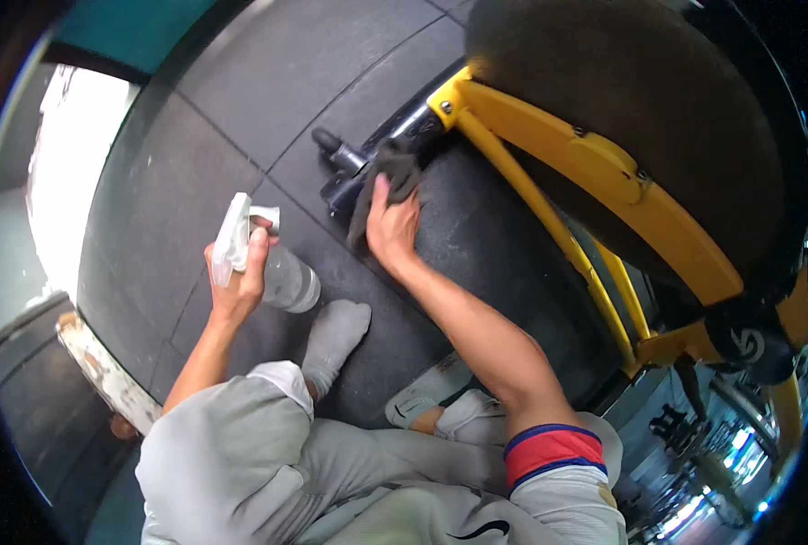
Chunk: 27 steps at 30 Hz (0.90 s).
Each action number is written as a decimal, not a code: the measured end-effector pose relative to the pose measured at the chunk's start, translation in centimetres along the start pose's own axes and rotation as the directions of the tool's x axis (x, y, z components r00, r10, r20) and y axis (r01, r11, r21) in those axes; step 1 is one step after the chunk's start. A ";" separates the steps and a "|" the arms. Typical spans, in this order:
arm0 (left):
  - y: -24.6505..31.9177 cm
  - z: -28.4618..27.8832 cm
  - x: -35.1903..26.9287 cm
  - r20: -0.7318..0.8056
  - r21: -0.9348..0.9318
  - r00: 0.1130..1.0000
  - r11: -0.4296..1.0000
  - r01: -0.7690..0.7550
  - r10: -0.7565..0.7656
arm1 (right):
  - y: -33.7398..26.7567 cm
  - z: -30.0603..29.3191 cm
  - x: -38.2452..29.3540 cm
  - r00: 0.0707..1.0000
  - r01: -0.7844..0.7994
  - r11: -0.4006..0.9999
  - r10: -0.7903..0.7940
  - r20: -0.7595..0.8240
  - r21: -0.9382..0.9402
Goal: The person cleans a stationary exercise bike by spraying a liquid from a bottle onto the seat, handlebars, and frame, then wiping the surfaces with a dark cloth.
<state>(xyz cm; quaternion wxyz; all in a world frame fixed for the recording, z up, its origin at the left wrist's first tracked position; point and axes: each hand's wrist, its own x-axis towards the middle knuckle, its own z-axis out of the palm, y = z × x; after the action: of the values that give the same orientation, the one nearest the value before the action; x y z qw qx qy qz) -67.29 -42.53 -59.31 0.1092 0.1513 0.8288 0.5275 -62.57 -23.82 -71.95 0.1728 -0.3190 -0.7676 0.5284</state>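
Observation:
My left hand (240, 272) is closed around the neck of a clear plastic spray bottle (292, 279) with a white trigger head (232, 235). The bottle is tilted and holds some clear liquid. To the right, my right hand (394, 221) presses a dark grey cloth (396, 170) against a black metal base tube (411, 126) of a yellow-framed gym machine. A short black and chrome piece (339, 151) sticks out from this tube near its end, just left of the cloth.
A yellow frame (622, 160) with a large dark round part (622, 75) rises at the right. Black floor tiles (206, 170) lie beneath. My feet, in grey socks (339, 334), are close below my hands. At the left stands a worn white edge (104, 368); more gym equipment (690, 429) shows lower right.

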 end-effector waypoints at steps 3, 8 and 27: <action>0.3 1.1 0.9 0.031 -0.037 0.999 0.998 -0.043 0.045 | -3.0 -3.8 2.0 0.985 0.171 0.980 -0.170 -0.020 0.101; 2.4 2.6 0.8 0.139 -0.063 0.987 0.995 -0.077 0.086 | -1.7 -11.4 10.5 0.570 0.672 0.071 -0.686 0.453 -0.737; 4.4 12.3 3.0 0.621 -0.023 0.704 0.906 -0.423 0.345 | 4.3 -23.1 6.0 0.862 0.504 0.338 -0.134 0.490 -0.795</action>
<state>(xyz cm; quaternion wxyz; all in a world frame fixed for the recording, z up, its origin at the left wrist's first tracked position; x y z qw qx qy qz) -65.33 -29.35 -60.57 0.2494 0.4892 0.7285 0.4095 -51.80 -2.56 -67.54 -0.0605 -0.1047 -0.9923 0.0286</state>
